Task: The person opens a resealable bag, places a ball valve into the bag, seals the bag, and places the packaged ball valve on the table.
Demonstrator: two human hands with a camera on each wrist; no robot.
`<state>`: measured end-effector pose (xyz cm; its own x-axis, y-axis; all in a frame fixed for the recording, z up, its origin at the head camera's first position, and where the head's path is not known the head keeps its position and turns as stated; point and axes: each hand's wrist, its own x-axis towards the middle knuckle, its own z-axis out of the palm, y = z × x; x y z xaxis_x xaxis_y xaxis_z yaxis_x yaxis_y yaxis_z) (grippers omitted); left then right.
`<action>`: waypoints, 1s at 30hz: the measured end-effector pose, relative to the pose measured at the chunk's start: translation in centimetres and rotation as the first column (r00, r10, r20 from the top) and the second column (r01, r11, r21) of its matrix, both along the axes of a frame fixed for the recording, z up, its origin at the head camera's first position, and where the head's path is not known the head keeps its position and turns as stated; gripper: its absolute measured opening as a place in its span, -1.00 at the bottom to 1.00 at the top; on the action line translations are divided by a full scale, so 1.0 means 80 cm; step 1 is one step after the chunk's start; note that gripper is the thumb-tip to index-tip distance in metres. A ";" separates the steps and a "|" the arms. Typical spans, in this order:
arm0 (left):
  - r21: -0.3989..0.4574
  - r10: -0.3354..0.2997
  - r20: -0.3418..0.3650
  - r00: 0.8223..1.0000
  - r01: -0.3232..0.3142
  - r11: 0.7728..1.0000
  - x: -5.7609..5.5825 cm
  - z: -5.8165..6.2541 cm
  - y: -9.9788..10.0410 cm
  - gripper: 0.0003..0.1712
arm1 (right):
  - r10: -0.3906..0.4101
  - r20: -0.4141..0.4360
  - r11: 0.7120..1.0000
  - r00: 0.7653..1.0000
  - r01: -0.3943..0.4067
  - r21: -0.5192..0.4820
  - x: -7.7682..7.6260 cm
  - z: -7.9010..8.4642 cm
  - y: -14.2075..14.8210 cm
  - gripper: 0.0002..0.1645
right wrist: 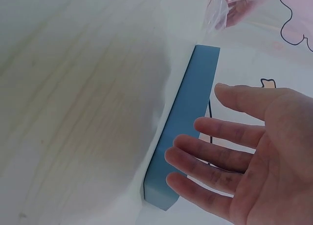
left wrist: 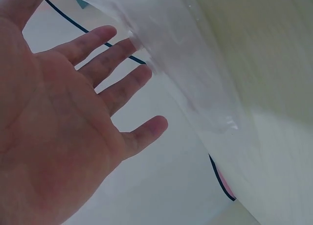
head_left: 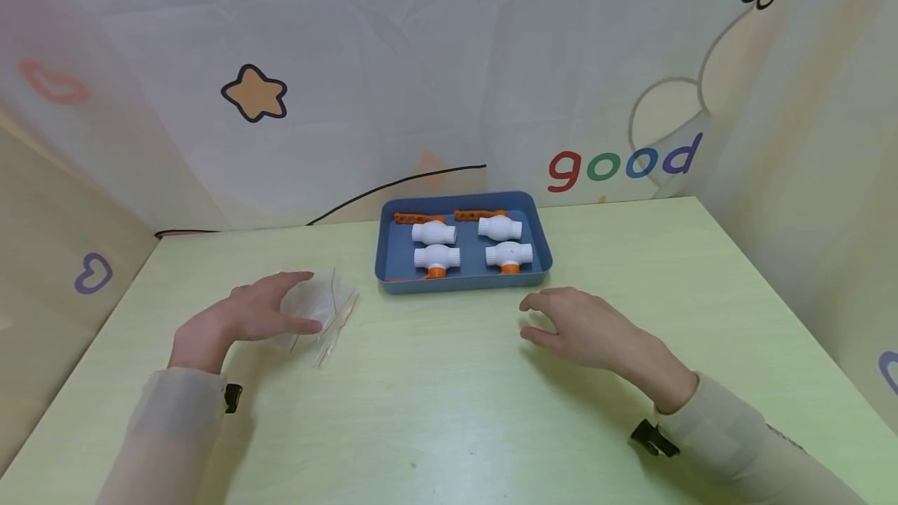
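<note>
My left hand [head_left: 256,310] is spread beside several clear plastic zip bags [head_left: 319,306] on the left of the table. In the left wrist view its palm [left wrist: 63,122] shows with fingers apart, close to the bags [left wrist: 181,63]; whether the fingertips touch them I cannot tell. Above the table, right of centre, my right hand [head_left: 582,326] holds nothing, its fingers loosely bent. Just beyond it sits a blue tray [head_left: 463,284] with white valves [head_left: 437,257] that have orange handles [head_left: 414,218]. The right wrist view shows the right hand [right wrist: 244,151] before the tray's side [right wrist: 183,122].
The pale green wooden table [head_left: 435,404] ends at a printed curtain [head_left: 435,61] at the back and sides. The tray stands near the table's back edge. Dark clips [head_left: 654,439] hang at both sleeve cuffs.
</note>
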<state>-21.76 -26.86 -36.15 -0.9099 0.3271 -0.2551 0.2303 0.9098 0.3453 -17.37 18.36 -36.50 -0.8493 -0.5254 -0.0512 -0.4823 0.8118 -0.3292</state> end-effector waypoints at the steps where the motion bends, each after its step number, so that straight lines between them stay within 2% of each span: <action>1: 0.000 -0.001 -0.006 1.000 0.001 1.000 0.000 0.000 0.000 0.14 | 0.000 0.001 1.000 1.000 0.000 0.001 0.000 0.000 0.000 -0.60; 9: -0.029 -0.029 -0.068 0.997 0.027 0.999 0.000 0.001 0.005 0.16 | -0.003 -0.006 1.000 1.000 0.003 0.000 0.000 -0.002 0.000 -0.60; 23: -0.034 -0.039 -0.114 0.993 0.036 0.999 0.000 0.000 0.005 0.18 | 0.005 -0.011 1.000 1.000 -0.005 -0.003 0.000 -0.001 -0.001 -0.61; 30: -0.033 -0.016 -0.125 0.992 0.012 0.999 0.001 0.000 0.007 0.18 | 0.011 -0.009 1.000 1.000 -0.011 -0.009 0.000 -0.001 -0.002 -0.61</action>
